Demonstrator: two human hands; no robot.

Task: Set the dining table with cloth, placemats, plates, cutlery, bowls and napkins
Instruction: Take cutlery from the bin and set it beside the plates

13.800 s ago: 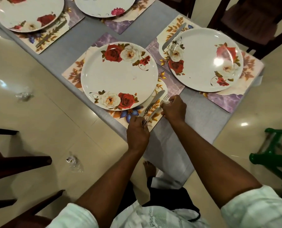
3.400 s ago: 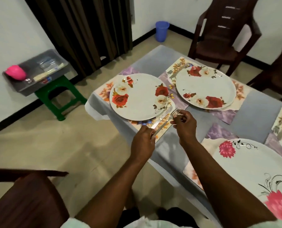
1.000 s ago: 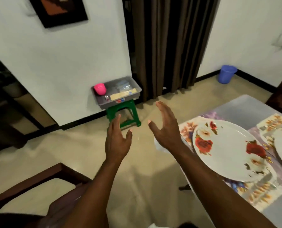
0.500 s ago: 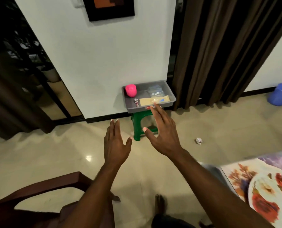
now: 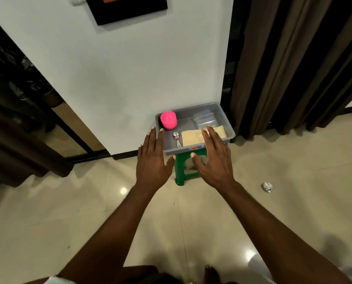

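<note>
A grey tray rests on a green stool against the white wall. In it stands a stack of upside-down pink bowls at the back left, spoons in the middle, folded beige napkins at the front and clear packets at the back right. My left hand and my right hand are stretched out in front of me, fingers straight, holding nothing. Both hover short of the tray, the right one overlapping the napkins in the view.
Brown curtains hang to the right of the tray. A dark doorway opens at the left. A crumpled bit of paper lies on the tiled floor to the right. A framed picture hangs on the wall above.
I have turned away from the table, which has left the view. The stool and tray have come nearer, and both empty hands reach further toward the tray.
</note>
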